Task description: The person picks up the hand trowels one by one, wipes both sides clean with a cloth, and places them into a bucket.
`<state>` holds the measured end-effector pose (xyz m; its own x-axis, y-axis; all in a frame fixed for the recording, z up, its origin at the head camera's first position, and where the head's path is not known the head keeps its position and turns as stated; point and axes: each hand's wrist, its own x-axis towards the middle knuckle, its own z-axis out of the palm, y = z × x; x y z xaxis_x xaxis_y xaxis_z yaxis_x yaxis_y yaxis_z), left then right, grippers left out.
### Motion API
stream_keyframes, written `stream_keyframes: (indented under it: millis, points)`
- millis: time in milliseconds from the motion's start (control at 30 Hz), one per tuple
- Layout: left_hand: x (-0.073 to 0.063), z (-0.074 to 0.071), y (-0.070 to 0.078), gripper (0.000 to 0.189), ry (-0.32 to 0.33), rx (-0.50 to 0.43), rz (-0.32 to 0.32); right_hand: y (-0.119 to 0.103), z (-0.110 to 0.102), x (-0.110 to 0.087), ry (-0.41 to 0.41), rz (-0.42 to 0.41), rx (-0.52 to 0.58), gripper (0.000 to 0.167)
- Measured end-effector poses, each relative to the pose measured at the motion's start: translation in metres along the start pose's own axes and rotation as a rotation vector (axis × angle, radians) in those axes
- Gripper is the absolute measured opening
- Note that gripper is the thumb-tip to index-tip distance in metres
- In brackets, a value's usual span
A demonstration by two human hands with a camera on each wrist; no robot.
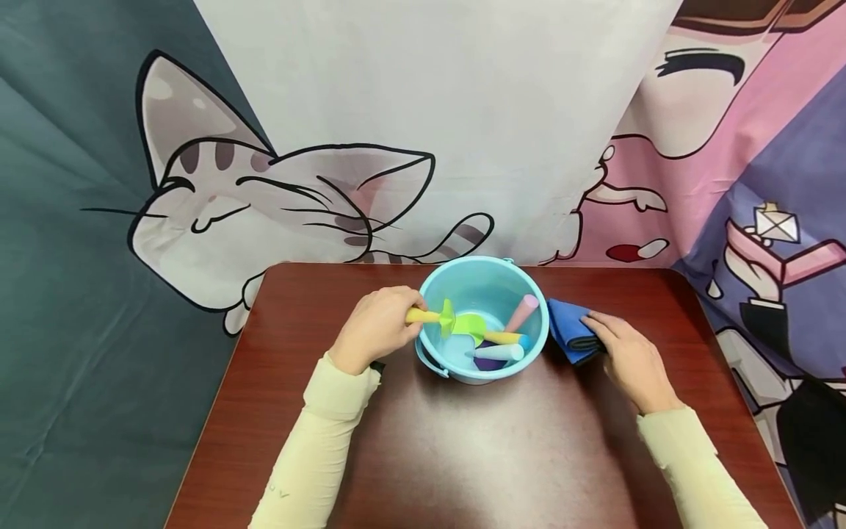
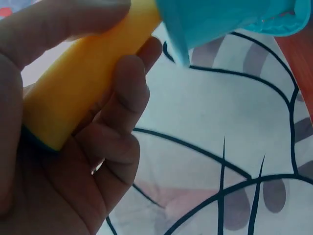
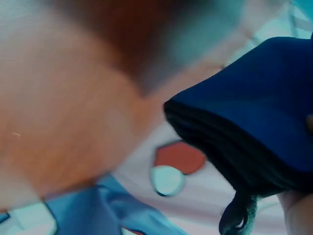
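Note:
A light-blue bucket [image 1: 479, 266] stands toward the table's far edge. My left hand [image 1: 380, 323] is at its left rim, fingers and thumb wrapped round the yellow handle [image 2: 78, 83] of a beach toy whose green head [image 1: 447, 318] is over the bucket's opening. Inside the bucket lie more toys: a green piece [image 1: 468, 325], a pink handle [image 1: 522, 312], a yellow handle with a blue end [image 1: 505, 338] and a pale-blue handle [image 1: 499, 353]. Right of the bucket, my right hand [image 1: 631, 360] pinches a folded blue fabric pouch [image 1: 570, 323] with black edges; a small loop [image 3: 239, 215] hangs from its corner.
The brown wooden table [image 1: 489, 455] reaches to a hanging cloth backdrop [image 1: 463, 88] printed with a cartoon cat and other figures. A bucket handle [image 1: 432, 364] hangs down at the bucket's left side.

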<state>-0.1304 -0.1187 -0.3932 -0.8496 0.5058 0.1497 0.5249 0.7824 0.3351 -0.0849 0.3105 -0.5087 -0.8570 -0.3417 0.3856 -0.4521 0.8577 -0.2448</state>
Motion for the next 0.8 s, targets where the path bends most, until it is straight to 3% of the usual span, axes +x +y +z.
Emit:
stream_keyframes:
  millis: [267,500,800]
  points:
    - [0.01,0.013,0.012,0.015,-0.022,0.087,-0.021,0.016,0.035,-0.017,-0.078,-0.139,-0.015,0.049]
    - [0.014,0.022,0.02,0.016,-0.065,0.114,-0.01,0.014,0.041,-0.039,-0.223,-0.061,0.012,0.058]
    - [0.016,0.031,0.032,0.014,-0.075,0.148,0.086,0.006,0.04,-0.048,-0.256,0.003,0.053,0.064]
